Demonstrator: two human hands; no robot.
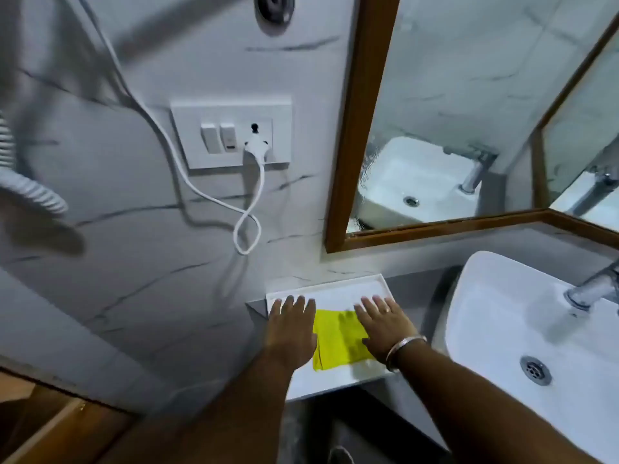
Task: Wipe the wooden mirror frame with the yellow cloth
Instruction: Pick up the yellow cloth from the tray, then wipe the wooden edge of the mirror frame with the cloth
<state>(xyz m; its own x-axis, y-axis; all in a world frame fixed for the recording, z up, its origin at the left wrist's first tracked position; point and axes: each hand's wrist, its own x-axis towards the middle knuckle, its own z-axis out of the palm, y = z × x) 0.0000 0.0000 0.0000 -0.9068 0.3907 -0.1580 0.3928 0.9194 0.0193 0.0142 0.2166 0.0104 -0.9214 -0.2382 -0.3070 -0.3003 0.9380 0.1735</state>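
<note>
A yellow cloth lies flat on a white tray on the counter left of the sink. My left hand hovers palm down over the cloth's left edge with fingers spread. My right hand, with a ring and a metal bangle at the wrist, is spread over the cloth's right side. Neither hand grips it. The wooden mirror frame hangs on the wall above and to the right; its brown left rail and bottom rail are in view.
A white basin with a chrome tap sits at the right. On the marble wall, a white switch plate holds a plug whose cord loops downward. A ribbed hose hangs at the far left.
</note>
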